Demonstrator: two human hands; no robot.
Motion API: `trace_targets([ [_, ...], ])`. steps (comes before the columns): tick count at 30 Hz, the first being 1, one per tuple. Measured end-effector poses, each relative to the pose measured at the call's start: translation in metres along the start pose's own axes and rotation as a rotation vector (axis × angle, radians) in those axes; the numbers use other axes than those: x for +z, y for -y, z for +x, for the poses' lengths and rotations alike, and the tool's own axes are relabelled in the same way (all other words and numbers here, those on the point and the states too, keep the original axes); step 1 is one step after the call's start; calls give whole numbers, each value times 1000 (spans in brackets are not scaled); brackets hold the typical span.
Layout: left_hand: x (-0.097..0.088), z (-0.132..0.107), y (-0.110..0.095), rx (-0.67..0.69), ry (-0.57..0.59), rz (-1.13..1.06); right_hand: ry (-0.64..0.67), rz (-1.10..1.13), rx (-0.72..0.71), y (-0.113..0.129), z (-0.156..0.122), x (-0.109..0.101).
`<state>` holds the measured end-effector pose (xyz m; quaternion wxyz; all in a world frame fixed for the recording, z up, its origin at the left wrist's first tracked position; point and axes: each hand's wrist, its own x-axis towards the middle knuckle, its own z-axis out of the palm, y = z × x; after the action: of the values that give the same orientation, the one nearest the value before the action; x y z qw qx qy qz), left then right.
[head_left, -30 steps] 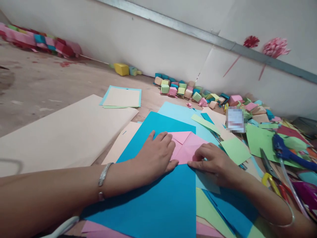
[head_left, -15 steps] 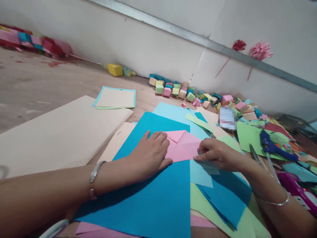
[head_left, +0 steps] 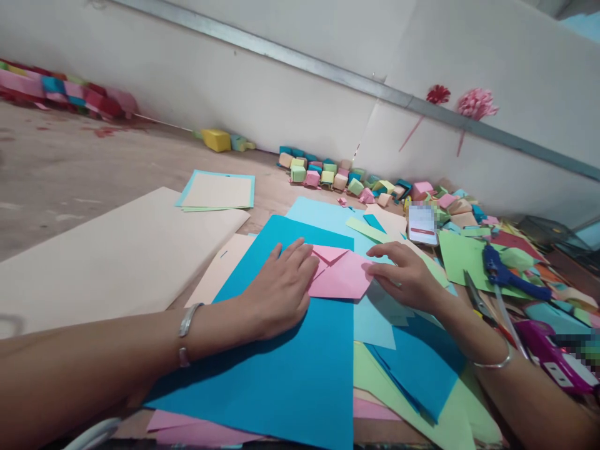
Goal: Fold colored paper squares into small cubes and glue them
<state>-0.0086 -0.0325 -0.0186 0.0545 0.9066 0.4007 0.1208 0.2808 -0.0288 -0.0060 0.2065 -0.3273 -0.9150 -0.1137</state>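
A folded pink paper (head_left: 341,275) lies on a large blue sheet (head_left: 285,350) on the floor. My left hand (head_left: 281,289) lies flat with its fingers stretched out, pressing the pink paper's left side. At the paper's right corner, my right hand (head_left: 403,275) presses down with its fingertips, fingers partly spread. Both wrists wear silver bangles.
Coloured sheets lie all around, with a big cream sheet (head_left: 112,256) at left. A row of small paper cubes (head_left: 337,175) runs along the wall. At right lie a phone (head_left: 422,225), scissors (head_left: 478,300), a blue glue gun (head_left: 510,275) and a purple tool (head_left: 553,356).
My right hand moved from the pink paper's lower edge up to its right corner. The paper's lower right part now looks folded in. The camera view shifted slightly.
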Motion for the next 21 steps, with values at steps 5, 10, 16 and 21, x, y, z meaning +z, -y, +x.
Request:
trace_targets([
  [5, -2, 3, 2, 71, -108, 30, 40, 110, -146, 30, 4, -3],
  [10, -8, -1, -6, 133, 0, -65, 51, 281, -177, 51, 6, 10],
  [16, -7, -4, -8, 131, 20, -102, 91, 511, 0, 35, 9, 13],
  [21, -4, -3, -7, 193, 17, -152, 47, 556, 188, 38, 10, 15],
])
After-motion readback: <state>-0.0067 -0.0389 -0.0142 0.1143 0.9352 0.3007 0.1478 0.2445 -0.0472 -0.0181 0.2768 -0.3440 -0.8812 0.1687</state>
